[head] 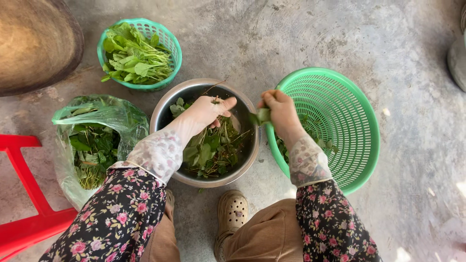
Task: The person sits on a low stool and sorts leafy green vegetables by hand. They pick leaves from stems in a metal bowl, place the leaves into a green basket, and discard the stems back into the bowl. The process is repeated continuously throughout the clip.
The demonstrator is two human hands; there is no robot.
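Concrete floor (pixel 301 43) — you sort greens.
Your left hand (pixel 206 112) grasps stems over the steel bowl (pixel 162 114); your right hand (pixel 279 111) pinches a leaf (pixel 262 115) beside the big green basket (pixel 369 145).

Steel bowl (pixel 165 109) sat mid-floor, stems and leaves (pixel 213 150) in it. Small basket (pixel 171 41) of leaves at 11 o'clock from bowl. Plastic bag (pixel 114 114) of greens at 9 o'clock, stool (pixel 22 194) beyond it. Large basket (pixel 359 116) at 3 o'clock, touching bowl. Left hand (pixel 208 111) over bowl, right hand (pixel 276 111) over large basket's rim. Shoe (pixel 232 211) at 6 o'clock.
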